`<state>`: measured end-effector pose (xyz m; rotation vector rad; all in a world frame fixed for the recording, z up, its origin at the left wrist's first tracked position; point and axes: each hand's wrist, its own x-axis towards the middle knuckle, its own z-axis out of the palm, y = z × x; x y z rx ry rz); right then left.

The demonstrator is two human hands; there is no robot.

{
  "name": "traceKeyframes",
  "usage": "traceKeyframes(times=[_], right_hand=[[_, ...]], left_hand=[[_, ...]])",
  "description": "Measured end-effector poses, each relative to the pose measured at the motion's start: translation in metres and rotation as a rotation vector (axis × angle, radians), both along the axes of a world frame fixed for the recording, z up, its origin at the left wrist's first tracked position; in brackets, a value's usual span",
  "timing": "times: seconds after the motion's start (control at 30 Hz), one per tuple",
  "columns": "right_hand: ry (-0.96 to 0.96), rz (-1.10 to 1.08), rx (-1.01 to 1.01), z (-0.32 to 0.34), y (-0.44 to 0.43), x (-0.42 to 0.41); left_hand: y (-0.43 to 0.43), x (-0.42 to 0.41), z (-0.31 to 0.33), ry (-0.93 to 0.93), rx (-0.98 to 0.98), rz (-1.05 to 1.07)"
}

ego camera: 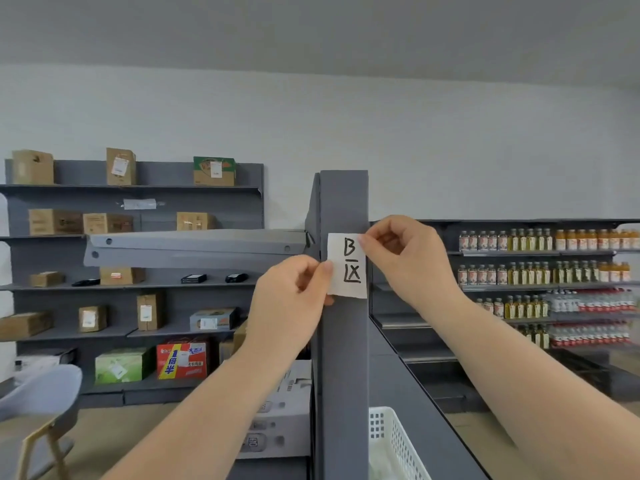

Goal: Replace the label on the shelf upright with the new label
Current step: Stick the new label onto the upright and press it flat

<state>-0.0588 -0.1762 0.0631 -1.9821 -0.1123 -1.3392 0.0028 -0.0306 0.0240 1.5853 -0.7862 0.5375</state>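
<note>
While our left hand (pixel 291 299) pinches the label (pixel 347 265) at its left edge and our right hand (pixel 408 258) its top right, fingers clamped, it sits flat on the grey shelf upright (pixel 344 358), long axis vertical, writing upright.

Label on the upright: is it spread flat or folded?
Spread flat: the label shows its full "B" writing against the upright, pinched by the left hand and right hand.

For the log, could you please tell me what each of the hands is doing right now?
Left hand: pinching the white paper label at its left edge.
Right hand: pinching the label's upper right edge.
</note>
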Motion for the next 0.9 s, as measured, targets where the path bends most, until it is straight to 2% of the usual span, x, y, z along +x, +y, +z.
traceKeyframes(times=[0.3, 0.63, 0.9], right_hand=[[-0.033, -0.088, -0.122, -0.002, 0.0, 0.006], [-0.149, -0.213, -0.331, -0.008, 0.001, 0.011], [-0.168, -0.284, -0.402, -0.007, 0.0, 0.011]], left_hand=[[-0.007, 0.01, -0.002, -0.165, 0.104, 0.199], [-0.012, 0.012, -0.002, -0.255, 0.095, 0.293], [-0.014, 0.013, 0.0, -0.325, 0.136, 0.376]])
